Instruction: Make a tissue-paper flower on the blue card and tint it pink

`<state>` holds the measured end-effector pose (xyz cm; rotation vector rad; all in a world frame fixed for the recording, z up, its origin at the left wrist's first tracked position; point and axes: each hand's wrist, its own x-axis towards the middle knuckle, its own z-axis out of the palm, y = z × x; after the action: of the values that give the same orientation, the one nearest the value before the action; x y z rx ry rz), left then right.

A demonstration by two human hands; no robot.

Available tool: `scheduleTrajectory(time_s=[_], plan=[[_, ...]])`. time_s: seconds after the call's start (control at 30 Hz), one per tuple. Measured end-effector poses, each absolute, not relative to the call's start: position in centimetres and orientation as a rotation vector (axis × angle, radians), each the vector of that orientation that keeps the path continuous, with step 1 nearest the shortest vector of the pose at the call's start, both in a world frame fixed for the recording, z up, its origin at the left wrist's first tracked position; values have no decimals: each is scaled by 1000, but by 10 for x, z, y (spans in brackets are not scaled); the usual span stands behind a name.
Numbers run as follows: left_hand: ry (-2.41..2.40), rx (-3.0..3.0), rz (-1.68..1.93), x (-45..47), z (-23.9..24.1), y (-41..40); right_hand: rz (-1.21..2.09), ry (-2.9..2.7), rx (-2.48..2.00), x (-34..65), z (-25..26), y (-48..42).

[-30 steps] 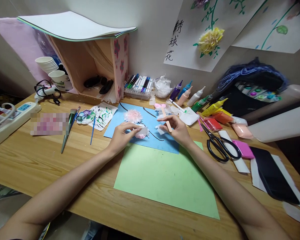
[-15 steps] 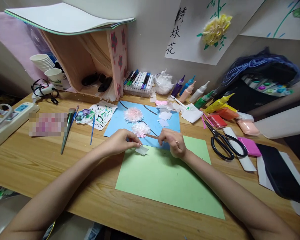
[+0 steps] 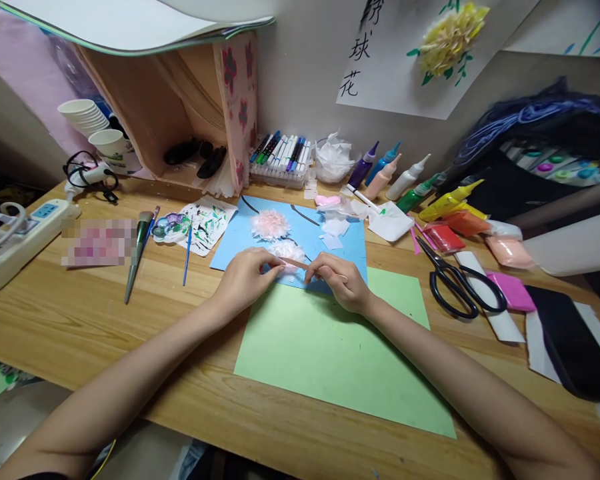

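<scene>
On a blue sheet [image 3: 225,250] lie a pink paper flower [image 3: 270,225] and, below it, a whiter one [image 3: 288,250] with a pink lower edge. My left hand [image 3: 245,277] is closed in a pinch at that whiter flower's lower left edge. A small white paper piece is at its fingertips, mostly hidden now. My right hand [image 3: 341,281] grips a thin brown stick [image 3: 300,263], its tip pointing left at the same flower, close to my left fingertips. Loose pale paper squares [image 3: 334,227] lie on the blue sheet's upper right.
A green sheet [image 3: 330,360] lies in front. To the right are black-handled scissors [image 3: 455,287] and clay packs [image 3: 445,237]; paint bottles [image 3: 383,177] stand behind. Brushes [image 3: 137,257] lie left, near a power strip [image 3: 30,237]. Markers [image 3: 283,157] stand at the back.
My left hand has moved up to the whiter flower, bringing the paper piece from over the green sheet's edge. My right hand has shifted slightly left, still holding the stick. The view has tilted a little.
</scene>
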<state>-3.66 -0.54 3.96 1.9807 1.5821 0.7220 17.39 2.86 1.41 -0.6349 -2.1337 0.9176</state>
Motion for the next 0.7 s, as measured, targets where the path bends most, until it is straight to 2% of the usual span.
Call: scheduleTrajectory(time_s=[0.27,0.7], plan=[[1741,2004,830,-36,34,-4,744,-1972,-483,179,9,22],[1799,1935,885,-37,33,-1,625,-2222,-478,170,11,23]])
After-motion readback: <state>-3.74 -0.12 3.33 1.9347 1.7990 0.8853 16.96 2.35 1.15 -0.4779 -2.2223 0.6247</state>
